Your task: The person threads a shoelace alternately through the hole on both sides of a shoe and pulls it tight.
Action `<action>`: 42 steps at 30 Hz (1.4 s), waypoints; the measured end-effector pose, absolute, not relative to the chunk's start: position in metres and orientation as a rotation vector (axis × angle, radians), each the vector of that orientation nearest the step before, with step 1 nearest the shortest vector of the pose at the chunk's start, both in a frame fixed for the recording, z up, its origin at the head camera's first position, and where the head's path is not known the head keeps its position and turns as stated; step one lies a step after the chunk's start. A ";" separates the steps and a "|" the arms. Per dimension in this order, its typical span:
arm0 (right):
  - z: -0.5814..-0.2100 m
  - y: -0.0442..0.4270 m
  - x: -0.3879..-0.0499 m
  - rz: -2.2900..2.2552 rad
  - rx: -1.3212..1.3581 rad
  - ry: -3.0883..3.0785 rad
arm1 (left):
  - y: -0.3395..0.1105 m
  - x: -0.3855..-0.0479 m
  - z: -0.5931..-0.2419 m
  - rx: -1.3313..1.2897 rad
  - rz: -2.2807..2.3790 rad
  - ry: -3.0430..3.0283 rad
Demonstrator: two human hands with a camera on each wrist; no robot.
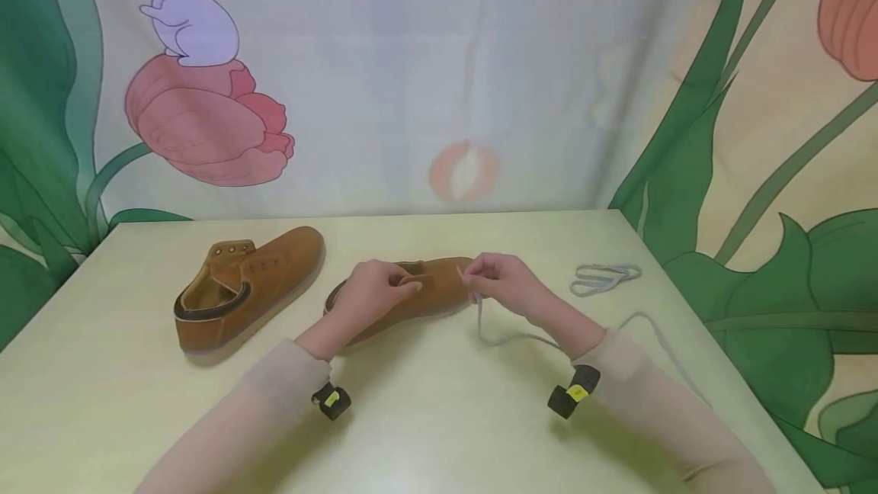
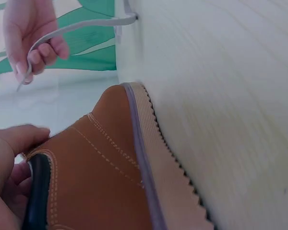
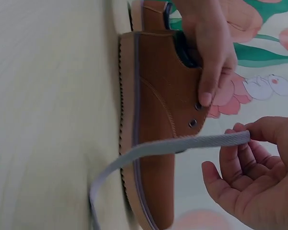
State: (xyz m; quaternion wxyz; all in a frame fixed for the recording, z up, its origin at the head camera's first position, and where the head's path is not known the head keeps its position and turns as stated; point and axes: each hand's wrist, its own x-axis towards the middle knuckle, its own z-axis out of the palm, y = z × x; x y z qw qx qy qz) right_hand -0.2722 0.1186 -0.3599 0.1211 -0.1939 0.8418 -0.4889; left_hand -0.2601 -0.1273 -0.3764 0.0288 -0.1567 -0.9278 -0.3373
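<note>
A brown shoe [image 1: 439, 288] lies on its sole at mid-table, toe to the right. My left hand [image 1: 370, 292] grips it at the opening, fingers inside and thumb outside beside the eyelets, as the right wrist view shows [image 3: 213, 57]. My right hand [image 1: 511, 284] pinches a grey lace [image 3: 197, 142] near its end, between thumb and fingers, above the toe area and apart from the shoe. In the left wrist view the lace [image 2: 86, 23] hangs from my right hand [image 2: 31, 38] down to the table.
A second brown shoe [image 1: 274, 280] stands on the table at the left. A bundled grey lace [image 1: 604, 277] lies at the right. The held lace [image 1: 661, 338] trails across the table under my right forearm. A printed curtain [image 1: 411, 82] hangs behind the table.
</note>
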 end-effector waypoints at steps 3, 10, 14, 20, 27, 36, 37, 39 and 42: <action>-0.371 0.109 -0.272 -1.380 -0.570 2.496 | -0.126 -0.260 -0.379 -0.456 -1.084 -2.859; -0.380 0.090 -0.282 -1.254 -0.677 2.609 | -0.129 -0.262 -0.380 -0.433 -1.084 -2.861; -0.383 0.082 -0.290 -1.196 -0.662 2.630 | -0.130 -0.262 -0.380 -0.432 -1.096 -2.868; -0.382 0.075 -0.295 -1.115 -0.600 2.639 | -0.131 -0.262 -0.382 -0.471 -1.098 -2.858; -0.377 0.068 -0.297 -1.084 -0.501 2.616 | -0.133 -0.260 -0.383 -0.582 -1.107 -2.799; -0.385 0.071 -0.290 -1.108 -0.578 2.585 | -0.134 -0.258 -0.383 -0.723 -1.093 -2.804; -0.386 0.072 -0.289 -1.083 -0.623 2.588 | -0.134 -0.257 -0.382 -0.730 -1.086 -2.809; -0.388 0.075 -0.290 -1.093 -0.672 2.543 | -0.134 -0.257 -0.382 -0.738 -1.079 -2.817; -0.393 0.081 -0.293 -1.219 -0.632 2.389 | -0.135 -0.258 -0.383 -0.759 -1.077 -2.822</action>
